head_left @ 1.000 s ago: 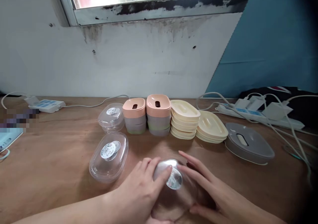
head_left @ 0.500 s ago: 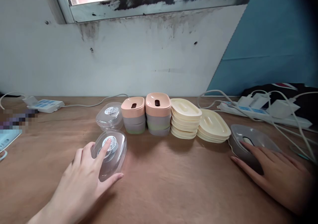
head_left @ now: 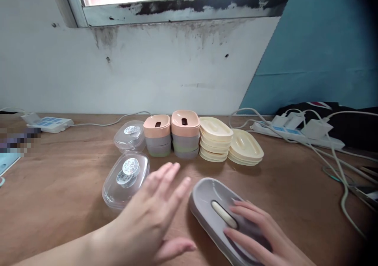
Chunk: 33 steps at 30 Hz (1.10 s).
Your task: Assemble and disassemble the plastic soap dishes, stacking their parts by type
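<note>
My right hand (head_left: 260, 236) lies across a grey oval lid (head_left: 211, 199) with a pale slot in its top, holding it tilted low at the front centre of the wooden table (head_left: 295, 191). My left hand (head_left: 149, 218) hovers open just left of the lid, fingers spread, holding nothing. A stack of clear plastic tubs with round stickers (head_left: 126, 175) sits left of that hand.
Along the back stand another clear tub stack (head_left: 130, 135), two peach-lidded grey containers (head_left: 169, 134) and two stacks of cream lids (head_left: 228, 142). A power strip with plugs and white cables (head_left: 298, 130) fills the right side. A white remote-like device (head_left: 47, 123) lies far left.
My right hand has pulled the grey lid from the right side to the front centre. My left hand has left the clear tub stack and moved right toward the lid.
</note>
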Available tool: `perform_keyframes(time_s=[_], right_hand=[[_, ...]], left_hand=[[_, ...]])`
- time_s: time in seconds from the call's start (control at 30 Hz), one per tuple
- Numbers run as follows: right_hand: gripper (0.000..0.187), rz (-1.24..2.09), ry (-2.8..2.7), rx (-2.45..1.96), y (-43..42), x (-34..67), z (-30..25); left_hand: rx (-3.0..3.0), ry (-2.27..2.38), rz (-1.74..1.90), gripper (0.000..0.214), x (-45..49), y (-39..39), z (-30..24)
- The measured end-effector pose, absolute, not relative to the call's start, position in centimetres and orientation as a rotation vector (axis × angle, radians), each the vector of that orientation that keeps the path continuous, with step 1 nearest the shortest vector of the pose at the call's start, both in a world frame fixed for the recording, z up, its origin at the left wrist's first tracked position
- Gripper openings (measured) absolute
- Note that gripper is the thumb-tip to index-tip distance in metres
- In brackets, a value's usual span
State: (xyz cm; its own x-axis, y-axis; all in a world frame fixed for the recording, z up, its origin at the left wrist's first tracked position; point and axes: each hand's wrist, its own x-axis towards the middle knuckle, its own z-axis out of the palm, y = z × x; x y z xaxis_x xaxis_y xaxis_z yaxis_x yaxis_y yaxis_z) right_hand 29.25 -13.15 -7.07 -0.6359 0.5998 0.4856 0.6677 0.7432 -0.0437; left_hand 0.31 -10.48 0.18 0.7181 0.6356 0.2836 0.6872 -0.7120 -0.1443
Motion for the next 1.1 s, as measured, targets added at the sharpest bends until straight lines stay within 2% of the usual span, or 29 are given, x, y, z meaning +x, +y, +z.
perform_keyframes(time_s=[0.07,0.2,0.27,0.43,0.57,0.7,0.77,0.83,0.93,1.1], right_hand=[[0.053,-0.119,-2.593,-0.838,-11.1,27.2,-5.0],[0.057,0.062,-2.688,-0.655,-7.2,26.3,-3.3],[0.058,0.133,-2.709,-0.618,-6.1,26.8,-3.3],[0.061,0.252,-2.759,-0.432,-5.5,27.8,-3.5],[0.063,0.195,-2.6,-0.488,-5.8,28.1,-4.0],[0.065,0.188,-2.278,-0.598,-6.0,28.3,-4.6],[0.07,0.24,-2.378,-0.578,-6.1,28.1,-4.5],[0.074,0.299,-2.588,-0.572,-6.2,27.6,-4.1],[0.072,0.384,-2.81,-0.624,-6.4,26.8,-3.4],[0.062,0.474,-2.837,-0.701,-6.4,26.6,-3.0]], left_hand=[[-2.871,-1.042,-0.122,0.082,2.1,-9.7,-0.1],[-2.962,-1.414,0.123,0.086,3.6,-8.4,-0.1],[-2.954,-1.466,0.112,0.085,3.5,-7.9,0.4],[-3.166,-1.249,0.086,0.093,2.7,-5.7,1.4],[-3.303,-1.356,-0.037,0.093,2.6,-5.0,2.1],[-2.981,-1.59,-0.415,0.077,1.5,-6.0,5.1],[-2.635,-1.752,-0.552,0.068,0.6,-5.8,7.1],[-2.223,-1.955,-0.568,0.072,0.0,-4.7,8.9],[-1.958,-2.14,-0.322,0.071,0.1,-1.6,10.1],[-1.942,-2.266,0.077,0.076,1.8,2.8,9.3]])
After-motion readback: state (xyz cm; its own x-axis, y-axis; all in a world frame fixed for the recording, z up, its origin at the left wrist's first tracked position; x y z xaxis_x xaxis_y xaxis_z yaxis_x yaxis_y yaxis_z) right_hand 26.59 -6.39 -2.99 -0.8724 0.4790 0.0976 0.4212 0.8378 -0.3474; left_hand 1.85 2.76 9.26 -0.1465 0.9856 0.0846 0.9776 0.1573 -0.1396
